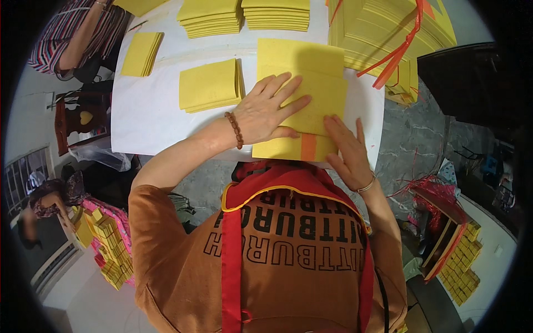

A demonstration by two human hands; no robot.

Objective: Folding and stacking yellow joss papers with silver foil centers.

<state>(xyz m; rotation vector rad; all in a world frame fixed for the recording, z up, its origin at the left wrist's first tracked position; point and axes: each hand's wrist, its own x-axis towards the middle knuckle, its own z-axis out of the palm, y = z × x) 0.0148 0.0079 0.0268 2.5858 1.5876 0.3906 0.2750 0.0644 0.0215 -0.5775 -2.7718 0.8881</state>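
Note:
A yellow paper sheet (300,55) with an orange stripe near its close end lies in front of me, partly folded over on itself. My left hand (269,108) rests on it with the fingers spread and the palm down, a beaded bracelet at the wrist. At the sheet's right edge, my right hand (348,150) touches the paper with its fingers stretched out and the thumb apart. Just left of my left hand sits a small stack of folded yellow papers (208,85).
Thicker yellow stacks (210,16) stand at the table's far side, and a smaller pile (141,54) lies at far left. A large bundle of yellow sheets (383,33) with red plastic ribbon (397,53) fills the far right. Another person (72,39) is at upper left.

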